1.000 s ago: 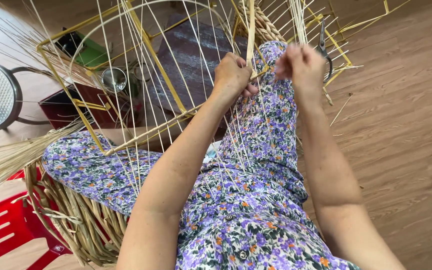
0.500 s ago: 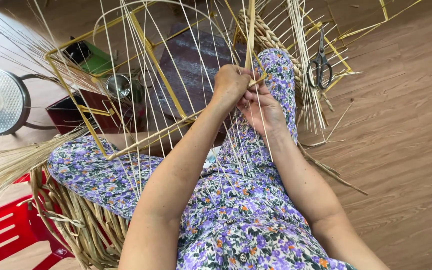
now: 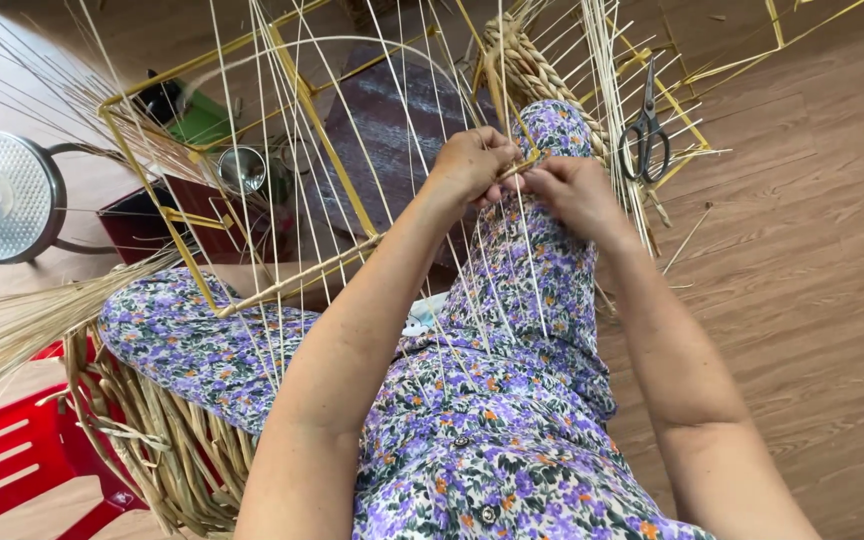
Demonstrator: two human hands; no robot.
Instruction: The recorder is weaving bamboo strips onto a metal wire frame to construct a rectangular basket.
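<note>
My left hand (image 3: 472, 160) and my right hand (image 3: 574, 192) meet over my knee, both pinching a flat yellow straw strand (image 3: 518, 168) among several thin upright straw stakes (image 3: 392, 150). The stakes rise around a yellow wire frame (image 3: 320, 140) that rests across my lap, which is covered by purple flowered cloth (image 3: 512, 300). A braided straw edge (image 3: 532, 70) runs up just beyond my hands. Whether the strand is threaded between the stakes is hidden by my fingers.
Black scissors (image 3: 646, 135) lie on the wooden floor (image 3: 812, 260) to the right of my hands. A woven straw basket wall (image 3: 152, 450) sits at lower left beside a red plastic stool (image 3: 12, 460). A round fan (image 3: 2, 195), a dark red box (image 3: 142, 225) and a loose straw bundle (image 3: 12, 320) are on the left.
My right hand has come down and left from the far stakes to join my left hand at the strand. The view has shifted slightly, bringing the scissors into sight.
</note>
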